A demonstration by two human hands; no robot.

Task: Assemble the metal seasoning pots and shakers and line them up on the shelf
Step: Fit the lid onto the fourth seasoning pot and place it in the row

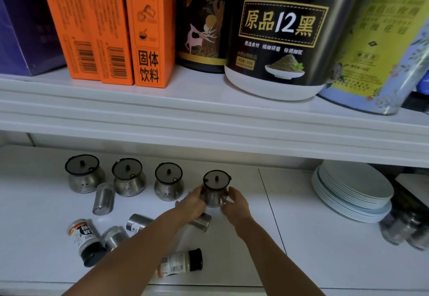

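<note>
Left hand: fingers curled against the left flank of a metal seasoning pot. Right hand: fingers curled round the right flank. Both hands grip it. The pot is upright, with its dark-rimmed lid seated and the knob up. Cannot tell whether the base touches the lower shelf.

The held pot is at the right end of a row along the far part of that shelf. Left of it stand three more lidded pots, upright and apart from one another: third pot, second pot, first pot.

Nearer than the row, four metal shakers lie on their sides:
- Shaker A, just near of the gap between the first and second pots.
- Shaker B, left of the left forearm.
- Shaker C, partly hidden under the left wrist.
- Shaker D, beside a labelled bottle.

Two black-capped labelled bottles also lie flat, the left bottle and the near bottle.

Far right is a stack of pale plates. The upper shelf carries orange cartons and a black tub.
</note>
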